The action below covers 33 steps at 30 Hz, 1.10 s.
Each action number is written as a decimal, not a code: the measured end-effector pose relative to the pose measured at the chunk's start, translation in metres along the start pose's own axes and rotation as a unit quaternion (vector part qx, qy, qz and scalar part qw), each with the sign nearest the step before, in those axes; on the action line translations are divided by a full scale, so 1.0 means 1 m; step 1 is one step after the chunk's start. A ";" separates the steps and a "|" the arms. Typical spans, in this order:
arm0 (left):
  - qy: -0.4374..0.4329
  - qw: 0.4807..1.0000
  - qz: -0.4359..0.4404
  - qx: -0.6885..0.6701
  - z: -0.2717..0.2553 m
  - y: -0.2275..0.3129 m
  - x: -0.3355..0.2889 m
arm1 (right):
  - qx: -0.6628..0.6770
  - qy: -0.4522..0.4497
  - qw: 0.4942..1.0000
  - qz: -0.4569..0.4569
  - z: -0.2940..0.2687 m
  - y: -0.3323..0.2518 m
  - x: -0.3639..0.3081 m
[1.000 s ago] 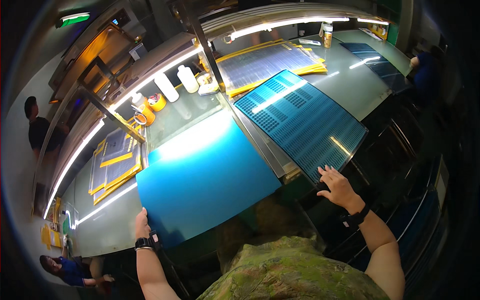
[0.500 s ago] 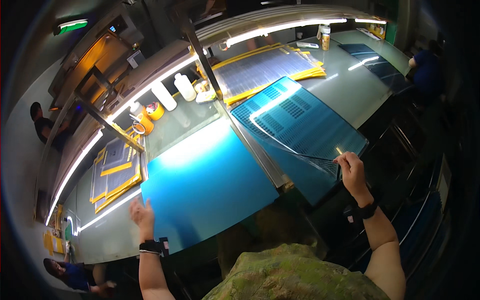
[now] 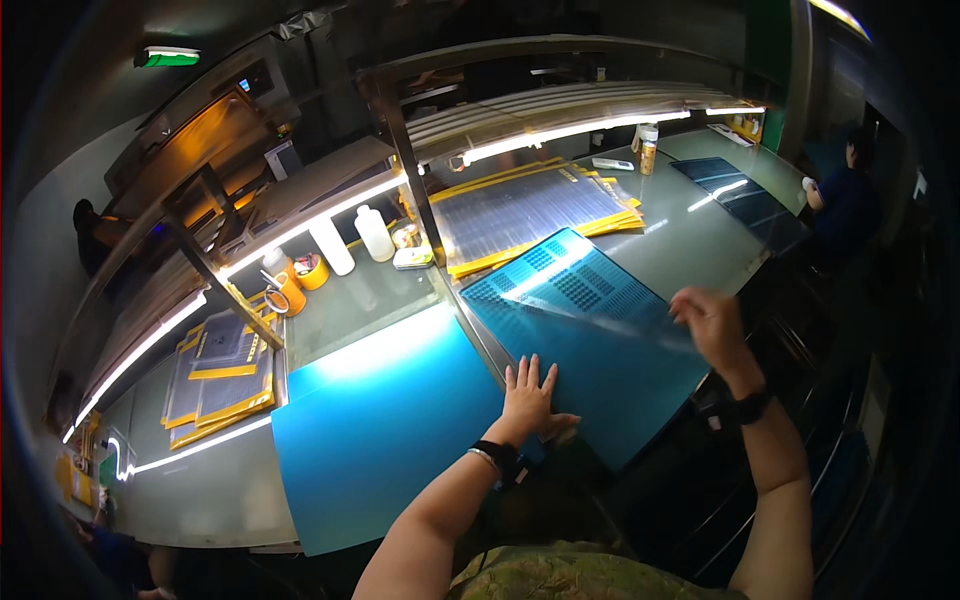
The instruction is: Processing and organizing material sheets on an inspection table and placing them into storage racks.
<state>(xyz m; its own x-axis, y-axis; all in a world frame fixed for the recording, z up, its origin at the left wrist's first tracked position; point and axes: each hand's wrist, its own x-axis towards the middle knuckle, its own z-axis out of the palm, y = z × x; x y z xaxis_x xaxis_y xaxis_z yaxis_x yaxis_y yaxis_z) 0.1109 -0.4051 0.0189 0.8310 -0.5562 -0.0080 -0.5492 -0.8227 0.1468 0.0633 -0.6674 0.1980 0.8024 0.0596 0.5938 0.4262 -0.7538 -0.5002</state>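
With its fingers pinched, my right hand (image 3: 712,325) holds the near right corner of a thin clear film (image 3: 565,272) printed with dark blocks. The film's far part lies on a blue sheet (image 3: 625,405), while its near part is lifted and curls back, blurred. My left hand (image 3: 530,400) is spread out flat, palm down, between that sheet's left edge and a plain blue sheet (image 3: 385,430) to the left. Its thumb reaches over the patterned film's blue sheet. Glare covers the far end of the plain sheet.
Yellow-edged clear films lie stacked at the back (image 3: 530,215) and at the left (image 3: 225,375). White bottles (image 3: 374,235) and tape rolls (image 3: 311,272) stand under the lit shelf (image 3: 560,140). A dark glossy sheet (image 3: 740,200) lies far right, near another person (image 3: 848,195).
My left hand has moved right, from the plain sheet's left side to the gap between the sheets. My right hand has risen slightly, lifting more of the film. The view has shifted.
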 end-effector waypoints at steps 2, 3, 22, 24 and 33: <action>0.008 1.000 -0.013 -0.004 0.001 0.000 0.001 | -0.048 0.081 0.990 -0.108 -0.027 -0.050 0.017; 0.001 1.000 -0.011 0.008 -0.007 0.007 0.002 | -0.095 0.093 0.980 -0.146 -0.042 -0.074 0.020; 0.150 0.569 -0.290 -0.755 -0.041 -0.150 -0.105 | 0.119 -0.015 0.975 0.186 0.024 0.014 -0.151; 0.192 0.661 -0.322 -0.651 -0.038 -0.146 -0.102 | 0.192 0.022 0.924 0.329 0.044 0.019 -0.163; 0.455 0.704 -0.404 -0.365 -0.066 -0.175 -0.294 | 0.399 -0.073 0.814 0.416 0.148 -0.046 -0.154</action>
<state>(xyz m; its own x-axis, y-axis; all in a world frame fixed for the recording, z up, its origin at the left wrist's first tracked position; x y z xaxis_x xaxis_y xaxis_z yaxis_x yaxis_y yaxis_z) -0.0311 -0.0897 0.0603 0.7411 0.6383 0.2079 0.0510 -0.3623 0.9307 -0.0177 -0.5446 0.0364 0.9680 -0.1335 -0.2124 -0.2017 0.0894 -0.9754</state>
